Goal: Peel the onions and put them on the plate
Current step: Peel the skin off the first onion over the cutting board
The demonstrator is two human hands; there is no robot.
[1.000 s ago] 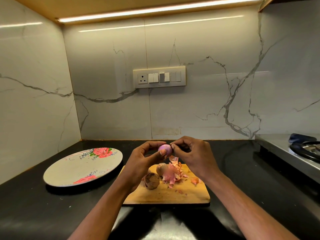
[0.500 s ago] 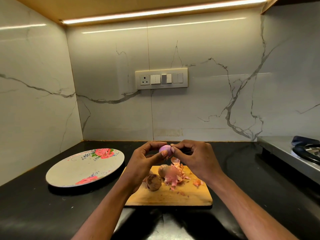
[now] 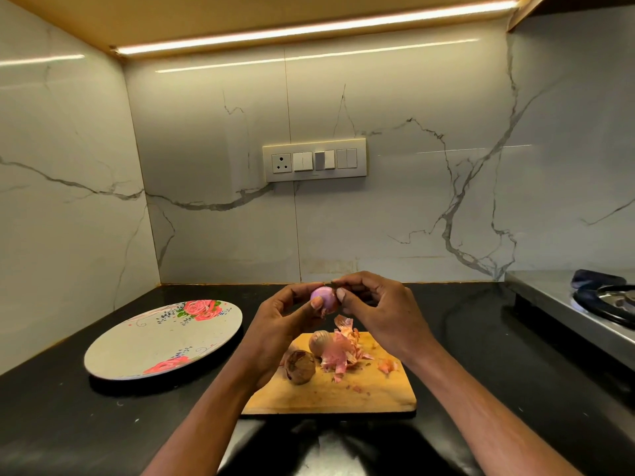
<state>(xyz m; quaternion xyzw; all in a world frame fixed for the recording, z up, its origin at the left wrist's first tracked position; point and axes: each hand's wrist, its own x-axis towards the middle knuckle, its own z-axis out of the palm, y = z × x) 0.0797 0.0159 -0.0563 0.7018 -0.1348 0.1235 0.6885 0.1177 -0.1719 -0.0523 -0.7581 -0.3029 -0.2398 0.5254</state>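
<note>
- Onions, three: one peeled onion (image 3: 324,297) pinched between left hand (image 3: 281,324) and right hand (image 3: 381,314) above the cutting board (image 3: 343,393).
- Two unpeeled onions (image 3: 300,366) near the board's left edge, beside one heap of skins (image 3: 343,352).
- One plate (image 3: 161,338) by the bench's left edge.

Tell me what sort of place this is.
Most likely a home kitchen: a gas stove at the right, a black countertop carrying a wooden cutting board, and a marble-look backsplash with a switch panel.
</note>
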